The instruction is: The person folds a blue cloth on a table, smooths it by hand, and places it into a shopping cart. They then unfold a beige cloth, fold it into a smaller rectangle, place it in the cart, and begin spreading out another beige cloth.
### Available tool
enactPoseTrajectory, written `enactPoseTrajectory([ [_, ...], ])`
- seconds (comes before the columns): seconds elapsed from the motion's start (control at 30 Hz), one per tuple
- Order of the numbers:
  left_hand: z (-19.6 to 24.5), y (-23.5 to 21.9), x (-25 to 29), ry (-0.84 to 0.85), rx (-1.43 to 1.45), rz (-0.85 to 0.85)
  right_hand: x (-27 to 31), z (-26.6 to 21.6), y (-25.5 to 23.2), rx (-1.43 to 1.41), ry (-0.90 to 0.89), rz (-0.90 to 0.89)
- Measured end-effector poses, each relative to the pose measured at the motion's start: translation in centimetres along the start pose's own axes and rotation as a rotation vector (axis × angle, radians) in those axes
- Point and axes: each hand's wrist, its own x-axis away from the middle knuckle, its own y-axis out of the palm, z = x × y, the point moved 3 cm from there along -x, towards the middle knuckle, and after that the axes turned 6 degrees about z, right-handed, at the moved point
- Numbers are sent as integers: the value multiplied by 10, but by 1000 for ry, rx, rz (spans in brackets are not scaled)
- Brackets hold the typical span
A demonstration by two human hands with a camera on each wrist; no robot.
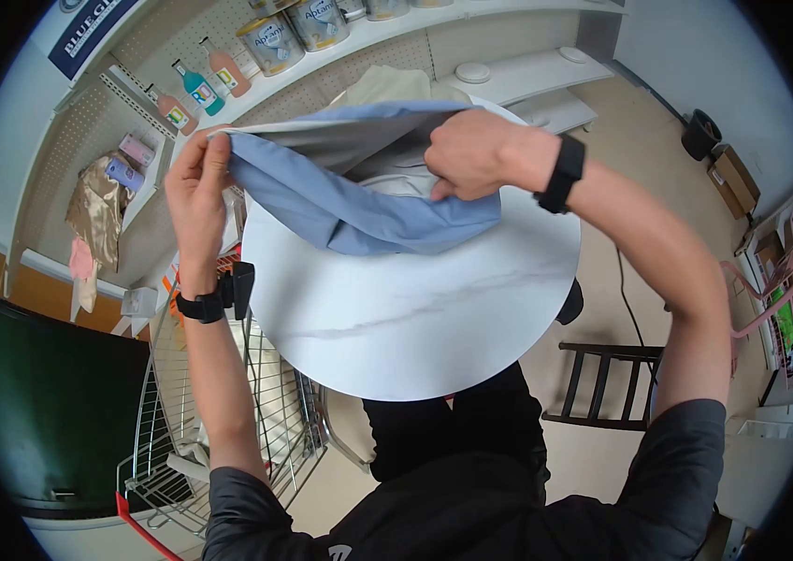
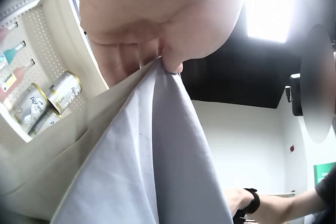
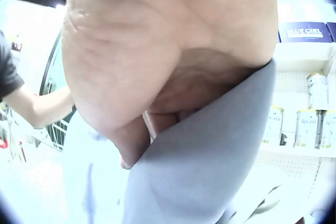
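Shop, or room fitted out as one. White shelf [image 1: 373,33] against perforated backing carries Aptamil tins [image 1: 270,45] and coloured bottles [image 1: 200,91]. Blue panel [image 3: 305,33] above lettered BLUE GIRL. Wire shopping cart [image 1: 127,514], red-handled, beside round marble-patterned tabletop [image 1: 396,327].

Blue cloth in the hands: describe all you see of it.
The blue cloth looks like thin, smooth fabric, light blue with a paler greyish inner side. It sags in loose folds, held between the left hand, which pinches one end, and the right hand, which grips it opposite, over the round white table. Full shape unclear.
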Motion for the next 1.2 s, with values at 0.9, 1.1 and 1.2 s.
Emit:
enactPoseTrajectory([
  [0.9,162,-81,-94,151,36,-20,142,-12,-164,-319,-352,880],
  [1.1,167,-79,-81,74,-141,-49,130,-117,-93,-33,-483,1332],
  [1.2,191,-45,-49,126,-146,-14,130,-155,-79,-13,-518,1299],
])
